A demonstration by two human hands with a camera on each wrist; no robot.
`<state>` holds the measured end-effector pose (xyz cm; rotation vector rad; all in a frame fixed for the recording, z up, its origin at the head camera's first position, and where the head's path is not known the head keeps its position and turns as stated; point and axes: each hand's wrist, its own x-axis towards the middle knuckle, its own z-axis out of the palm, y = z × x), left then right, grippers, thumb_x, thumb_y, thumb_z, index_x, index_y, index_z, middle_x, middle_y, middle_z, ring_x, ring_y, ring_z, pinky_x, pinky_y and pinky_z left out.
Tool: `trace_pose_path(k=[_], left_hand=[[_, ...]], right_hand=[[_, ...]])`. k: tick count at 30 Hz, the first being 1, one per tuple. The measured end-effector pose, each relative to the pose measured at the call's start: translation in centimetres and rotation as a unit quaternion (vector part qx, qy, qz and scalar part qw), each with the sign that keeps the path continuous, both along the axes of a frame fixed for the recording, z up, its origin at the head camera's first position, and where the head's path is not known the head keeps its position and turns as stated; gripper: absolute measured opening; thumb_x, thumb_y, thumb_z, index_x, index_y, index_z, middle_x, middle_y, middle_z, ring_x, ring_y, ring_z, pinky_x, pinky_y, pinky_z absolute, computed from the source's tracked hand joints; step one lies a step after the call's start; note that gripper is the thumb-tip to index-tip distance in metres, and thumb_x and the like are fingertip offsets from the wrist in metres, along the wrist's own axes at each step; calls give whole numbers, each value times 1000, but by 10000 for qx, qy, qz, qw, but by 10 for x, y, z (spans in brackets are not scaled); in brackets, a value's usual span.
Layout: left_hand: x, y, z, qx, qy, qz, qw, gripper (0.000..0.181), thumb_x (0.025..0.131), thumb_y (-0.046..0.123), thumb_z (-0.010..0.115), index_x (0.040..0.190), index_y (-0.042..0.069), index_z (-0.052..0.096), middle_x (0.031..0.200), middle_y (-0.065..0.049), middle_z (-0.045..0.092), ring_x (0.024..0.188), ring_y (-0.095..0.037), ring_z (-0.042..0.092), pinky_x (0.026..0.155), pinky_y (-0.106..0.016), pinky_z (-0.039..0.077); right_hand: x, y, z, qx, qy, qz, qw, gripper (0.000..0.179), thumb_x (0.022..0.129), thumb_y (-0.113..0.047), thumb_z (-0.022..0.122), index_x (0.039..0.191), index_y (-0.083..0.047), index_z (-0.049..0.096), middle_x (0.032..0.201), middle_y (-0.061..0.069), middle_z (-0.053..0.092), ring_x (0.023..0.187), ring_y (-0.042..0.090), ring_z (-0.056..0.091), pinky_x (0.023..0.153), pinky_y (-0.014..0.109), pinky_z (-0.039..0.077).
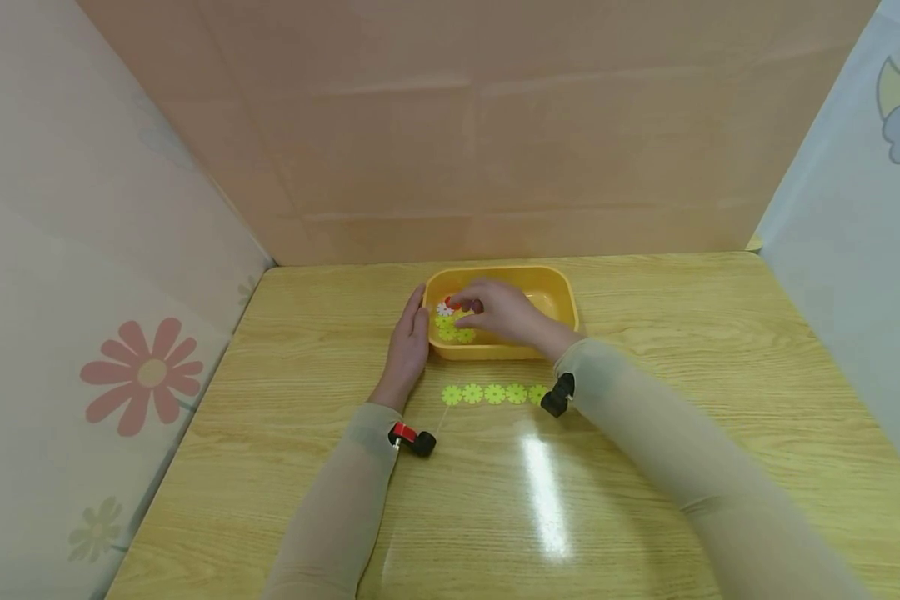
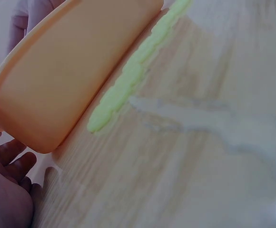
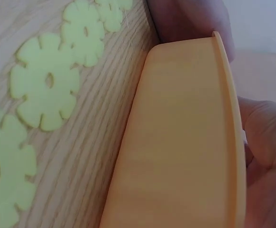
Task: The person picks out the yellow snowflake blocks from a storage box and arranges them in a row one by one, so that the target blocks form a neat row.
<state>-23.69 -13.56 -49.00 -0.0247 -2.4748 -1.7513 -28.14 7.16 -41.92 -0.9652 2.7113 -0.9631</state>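
Note:
A yellow-orange plastic basin stands on the table. My left hand rests against its left end, fingers along the outside wall and the thumb near the rim. My right hand is inside the basin, thumb and bent fingers apart, above several notched flower-shaped discs. Among them are a white disc, a red disc near the fingertips and a green disc. In the right wrist view the basin wall hides part of the right hand. I see nothing clearly pinched.
In front of the basin, a row of several yellow-green notched discs lies on the wooden table. Behind the table rises a tan cloth-like wall; patterned white panels stand on both sides.

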Motion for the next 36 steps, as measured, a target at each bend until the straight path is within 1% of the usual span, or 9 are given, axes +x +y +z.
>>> trace_pose_path(k=[3,6,12,17,21,24,28,31,36], left_hand=[[0,0,-1,-10,34,-3,10000,56,122,36,32,177,26,30,179,-1,33,165,-27,28,134,-54,25],[-1,0,-2,-32,69,7,10000,56,122,35,31,177,25,30,179,-2,33,165,-27,28,133,-54,26],[-1,0,-3,-16,52,3,10000,56,121,35,32,177,25,30,179,-1,33,165,-27,28,134,-53,25],[-1,0,-4,-43,104,7,9999,56,121,35,32,176,24,32,179,-2,33,165,-27,28,134,-52,26],[0,-1,-4,-75,128,14,9999,57,121,35,31,176,24,32,179,-2,34,165,-27,29,134,-52,26],[-1,-2,-4,-64,115,-10,9999,57,121,36,31,177,25,31,179,-1,33,165,-26,28,134,-52,25],[-1,-2,-4,-53,109,-14,9999,57,121,36,32,177,24,30,180,0,32,166,-26,27,134,-53,25],[-1,-3,-4,-61,128,-6,9999,57,121,37,32,177,23,31,179,0,32,165,-27,28,134,-53,25],[0,-3,-3,-48,110,-1,9999,58,121,39,32,177,24,31,180,1,32,166,-26,27,134,-52,24]], right_hand=[[-3,-5,-3,66,-136,-13,9999,40,100,-21,86,137,-8,78,121,11,76,96,25,63,87,41,55],[-5,-9,-6,163,-217,-4,9996,39,101,-22,85,137,-9,78,118,9,75,98,25,64,89,42,56],[-10,-14,-17,474,-241,63,9986,39,102,-25,84,138,-11,78,114,6,73,101,24,66,91,43,57],[-14,-17,-24,704,-157,144,9973,41,101,-27,84,139,-13,78,115,5,72,104,24,67,94,43,57],[-15,-19,-26,802,-79,291,9963,42,100,-27,86,138,-12,79,119,8,71,109,26,66,98,44,57],[-15,-20,-26,916,-110,356,9951,43,98,-26,88,137,-12,79,122,9,69,112,27,66,100,44,57],[-15,-23,-25,1123,-103,343,9930,45,97,-27,89,139,-13,78,124,9,67,114,27,65,101,43,57],[-15,-25,-26,1264,-20,286,9916,48,97,-29,89,141,-13,77,126,10,67,114,26,64,101,42,57],[-16,-24,-28,1277,156,219,9915,48,96,-31,90,138,-12,79,129,11,69,116,28,65,103,44,56]])
